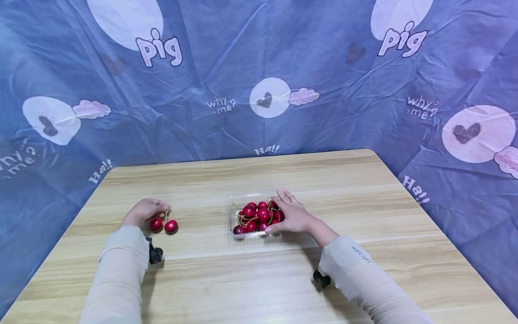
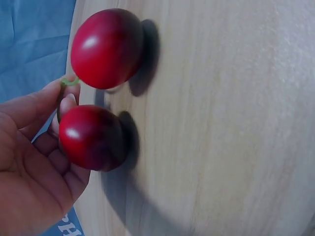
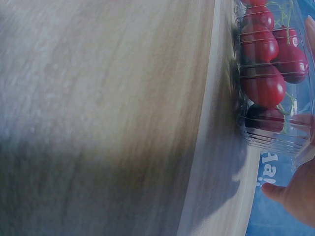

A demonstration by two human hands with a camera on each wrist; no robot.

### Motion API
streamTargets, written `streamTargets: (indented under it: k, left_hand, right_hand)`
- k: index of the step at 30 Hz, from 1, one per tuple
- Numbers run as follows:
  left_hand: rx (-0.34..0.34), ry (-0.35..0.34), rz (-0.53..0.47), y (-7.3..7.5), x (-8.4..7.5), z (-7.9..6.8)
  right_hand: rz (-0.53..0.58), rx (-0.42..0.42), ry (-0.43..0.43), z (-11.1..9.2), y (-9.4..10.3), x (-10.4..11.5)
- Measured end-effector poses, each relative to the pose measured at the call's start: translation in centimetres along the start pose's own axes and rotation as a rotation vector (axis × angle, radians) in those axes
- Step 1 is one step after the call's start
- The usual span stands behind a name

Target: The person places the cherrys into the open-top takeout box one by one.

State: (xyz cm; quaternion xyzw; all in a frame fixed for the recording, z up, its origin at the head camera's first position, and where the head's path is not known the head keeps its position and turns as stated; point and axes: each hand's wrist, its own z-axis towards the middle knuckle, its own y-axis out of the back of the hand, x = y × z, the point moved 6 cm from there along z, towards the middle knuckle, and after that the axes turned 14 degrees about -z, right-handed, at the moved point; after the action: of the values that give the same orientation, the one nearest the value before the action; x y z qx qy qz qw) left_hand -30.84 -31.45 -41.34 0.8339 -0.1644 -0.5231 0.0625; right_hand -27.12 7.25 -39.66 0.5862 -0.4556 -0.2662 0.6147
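In the head view, my left hand (image 1: 143, 211) is at the left of the table, just above two red cherries, one nearer the wrist (image 1: 156, 225) and one farther right (image 1: 171, 227). Its thumb and finger pinch the green stems (image 2: 63, 91) in the left wrist view, and both cherries hang close over the tabletop; whether they touch it I cannot tell. A clear plastic box (image 1: 232, 204) of stemmed cherries (image 1: 263, 215) stands mid-table. Over its right end spreads my right hand (image 1: 294, 217), thumb toward the front corner, fingers across the far side. The right wrist view shows the thumb (image 3: 274, 191) apart from the box.
Pale wood-grain table (image 1: 243, 279) under everything, its far edge against a blue printed cloth (image 1: 323, 130). A small black camera sits at each wrist, left (image 1: 154, 252) and right (image 1: 321, 279). Bare tabletop separates the two loose cherries from the box.
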Motion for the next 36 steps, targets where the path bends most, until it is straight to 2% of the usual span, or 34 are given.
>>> streamTargets:
  k: [12, 22, 30, 36]
  left_hand:
    - [0.033, -0.069, -0.075, -0.5, -0.7, -1.1]
    - [0.009, -0.163, -0.124, -1.3, -1.8, -1.9]
    - [0.028, -0.201, -0.284, -2.9, -2.7, -2.3]
    - [0.035, -0.215, -0.344, -4.2, -3.5, -2.4]
  right_hand:
    - [0.001, 0.01, -0.004, 0.0, 0.0, 0.0]
    - [0.009, 0.004, 0.006, 0.1, 0.1, 0.0]
    - [0.0, 0.009, -0.001, 0.1, 0.1, -0.1]
    - [0.008, -0.003, 0.003, 0.1, 0.0, -0.1]
